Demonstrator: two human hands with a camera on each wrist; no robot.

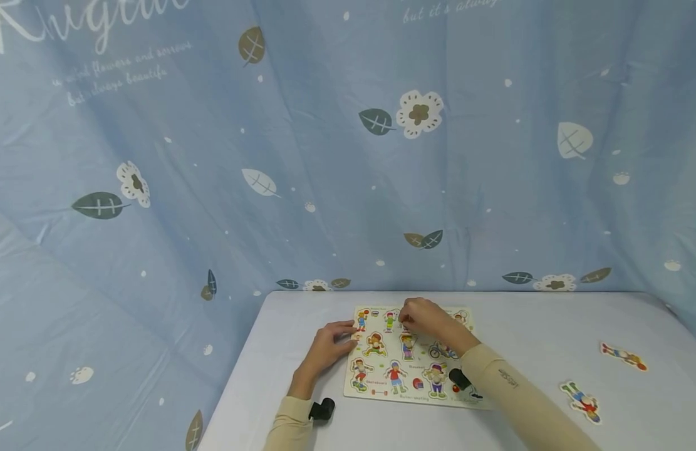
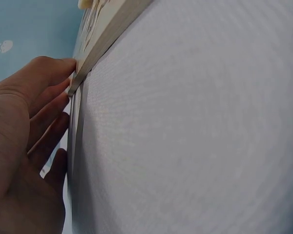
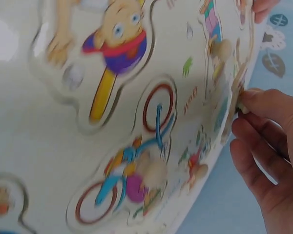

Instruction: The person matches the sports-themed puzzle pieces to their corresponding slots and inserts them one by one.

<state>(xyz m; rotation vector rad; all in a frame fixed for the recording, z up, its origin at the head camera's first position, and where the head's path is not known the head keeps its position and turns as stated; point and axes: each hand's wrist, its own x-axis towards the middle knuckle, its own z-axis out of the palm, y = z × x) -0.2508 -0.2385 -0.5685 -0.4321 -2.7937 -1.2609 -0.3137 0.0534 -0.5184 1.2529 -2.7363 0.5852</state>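
Note:
A wooden peg puzzle board (image 1: pixel 378 369) printed with children doing sports lies flat on the table. My left hand (image 1: pixel 327 344) is at its left side, fingers fairly straight. In the left wrist view the thumb (image 2: pixel 61 68) touches the board's edge. Over the board's far edge, my right hand (image 1: pixel 429 319) pinches a small knob (image 3: pixel 242 107) between thumb and fingertips; the piece under it is seen edge-on at the board surface. Nearer the right wrist camera sit a bicycle piece (image 3: pixel 132 165) and a printed baseball batter (image 3: pixel 124 34).
Two loose figure pieces lie on the table (image 1: pixel 528 319) to the board's right: one farther back (image 1: pixel 624 356), another nearer (image 1: pixel 581 401). A blue patterned curtain (image 1: pixel 336 138) hangs behind the table. Each wrist wears a black camera (image 1: pixel 322 409).

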